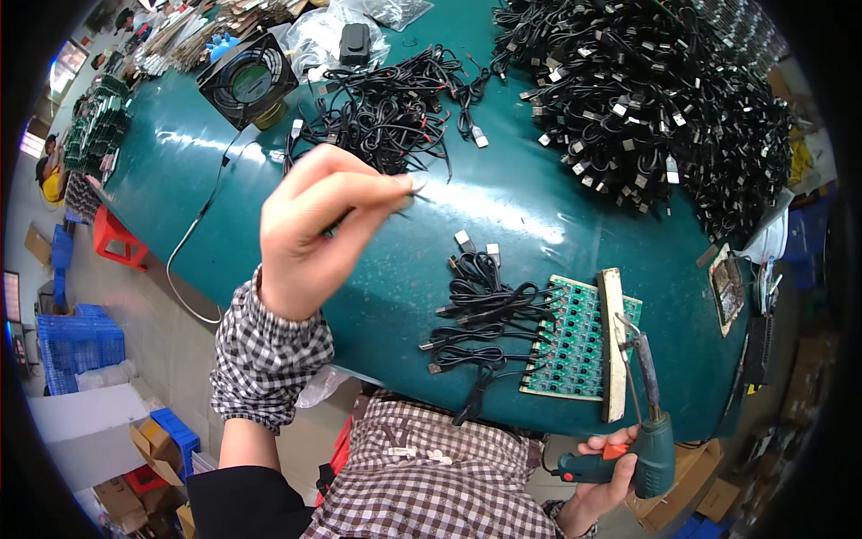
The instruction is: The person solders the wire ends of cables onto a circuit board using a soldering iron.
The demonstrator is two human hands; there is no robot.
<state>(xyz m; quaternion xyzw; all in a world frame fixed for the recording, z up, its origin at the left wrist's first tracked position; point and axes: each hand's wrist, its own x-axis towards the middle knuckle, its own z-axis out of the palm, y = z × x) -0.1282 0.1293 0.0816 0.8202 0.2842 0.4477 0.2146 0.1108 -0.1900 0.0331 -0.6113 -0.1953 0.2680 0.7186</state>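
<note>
My left hand (310,229) is raised over the table, just in front of a pile of black cables (377,121). Its thumb and fingers are pinched together, and thin dark wire ends (418,189) stick out at the tips. At the lower right, my right hand (603,481) grips a dark green soldering gun (658,449) by its handle, fingers near the orange trigger. The gun's metal tip rises beside a pale strip (612,359) lying across a green circuit board panel (575,346). Several black USB cables (489,305) run from the panel's left edge.
A large heap of black USB cables (628,99) covers the table's far right. At the far left stands a square fan (249,81), its cord trailing left. Stacked circuit boards (97,126) sit at the left edge. A red stool (117,238) and blue crates (81,346) are on the floor.
</note>
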